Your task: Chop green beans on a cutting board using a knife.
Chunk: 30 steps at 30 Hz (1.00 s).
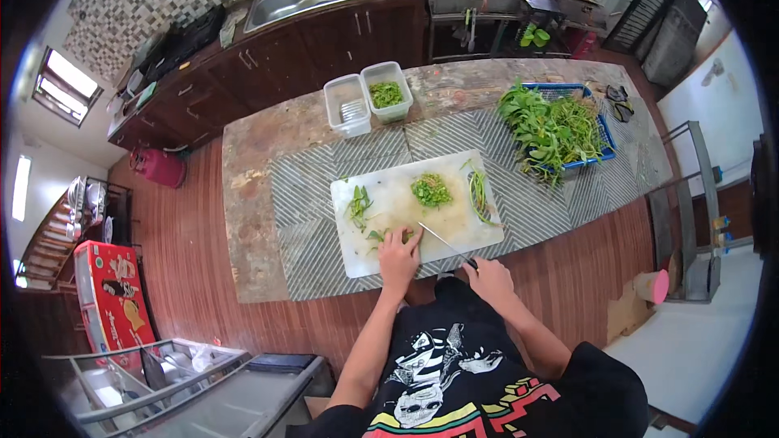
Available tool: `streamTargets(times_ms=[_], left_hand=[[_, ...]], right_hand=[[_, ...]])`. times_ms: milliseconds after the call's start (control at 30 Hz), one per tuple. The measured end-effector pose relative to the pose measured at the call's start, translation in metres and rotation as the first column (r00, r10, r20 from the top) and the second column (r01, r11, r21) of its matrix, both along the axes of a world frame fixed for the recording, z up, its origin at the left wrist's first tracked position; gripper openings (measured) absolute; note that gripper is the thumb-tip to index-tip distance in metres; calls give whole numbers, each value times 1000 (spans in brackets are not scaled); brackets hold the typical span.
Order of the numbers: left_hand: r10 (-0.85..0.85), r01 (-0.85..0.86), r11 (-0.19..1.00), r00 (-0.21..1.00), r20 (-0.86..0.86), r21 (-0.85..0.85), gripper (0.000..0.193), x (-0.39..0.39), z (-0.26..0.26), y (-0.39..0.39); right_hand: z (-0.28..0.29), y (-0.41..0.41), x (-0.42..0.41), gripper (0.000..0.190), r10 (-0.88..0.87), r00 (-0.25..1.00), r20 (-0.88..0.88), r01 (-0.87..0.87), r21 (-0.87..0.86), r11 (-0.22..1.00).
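My right hand (pixel 490 280) grips the black handle of a kitchen knife (pixel 447 244), its blade angled up and left over the white cutting board (pixel 395 185). Pressed down near the board's front edge, my left hand (pixel 398 250) has its fingers on some green leafy stems (pixel 376 235), mostly hidden beneath them. The knife tip lies just right of those fingers. A pile of chopped greens (pixel 431 190) sits at the board's middle. Leafy sprigs (pixel 359 204) lie on the left, and a bundle of long green stems (pixel 479 194) rests along the right side.
Behind the board stand two clear plastic containers, one (pixel 347 104) without greens and one (pixel 387 95) holding chopped greens. A blue plastic basket (pixel 599 146) at the right is heaped with leafy greens (pixel 541 125). Dark gloves or similar items (pixel 619 103) lie beyond it on the table (pixel 255 213).
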State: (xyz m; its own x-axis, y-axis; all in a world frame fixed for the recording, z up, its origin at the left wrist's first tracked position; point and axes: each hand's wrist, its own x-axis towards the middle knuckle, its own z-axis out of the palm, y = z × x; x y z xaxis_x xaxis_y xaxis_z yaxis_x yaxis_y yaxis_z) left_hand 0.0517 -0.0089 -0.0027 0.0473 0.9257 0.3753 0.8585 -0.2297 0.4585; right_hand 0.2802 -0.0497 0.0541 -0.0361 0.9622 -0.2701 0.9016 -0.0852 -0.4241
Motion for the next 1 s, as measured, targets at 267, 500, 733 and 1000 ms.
streamTargets(times_ms=[267,500,733,1000], left_hand=[[-9,9,1000,1000,-5,-26,45,3,10,1],[76,-78,996,995,60,40,49,3,1,1],[13,-13,1000,998,63,-4,39,0,-1,1],[6,-11,998,996,93,56,39,1,4,2]], right_hand=[[8,44,2,44,3,997,-76,-2,19,1000],[20,18,28,53,1,996,-92,-6,-49,999],[30,12,31,50,-70,993,-93,58,-129,990],[23,4,27,51,-80,985,-155,66,-97,993]])
